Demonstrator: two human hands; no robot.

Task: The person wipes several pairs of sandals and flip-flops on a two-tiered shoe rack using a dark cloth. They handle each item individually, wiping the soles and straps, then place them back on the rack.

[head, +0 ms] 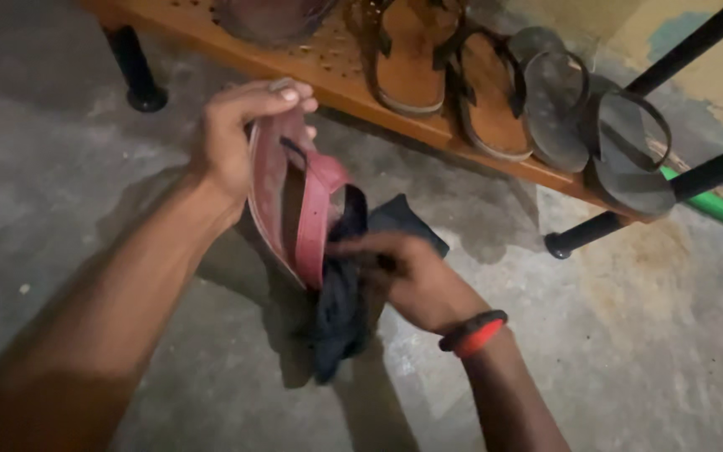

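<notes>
Red sandal held over the floor, below the wooden shelf.
Left hand (236, 142) grip closed on the sandal (294, 201); right hand (399, 272) grip clenched around a dark cloth (340, 310) touching its strap.

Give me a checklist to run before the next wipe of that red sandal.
1. Left hand grips the red sandal at its top end: ok.
2. Right hand holds the dark cloth: ok.
3. Cloth touches the sandal strap: ok.
4. Sandal held above the floor: ok.
5. Sandal sole clean: cannot tell.
6. Free spot on the wooden rack: cannot tell.
</notes>
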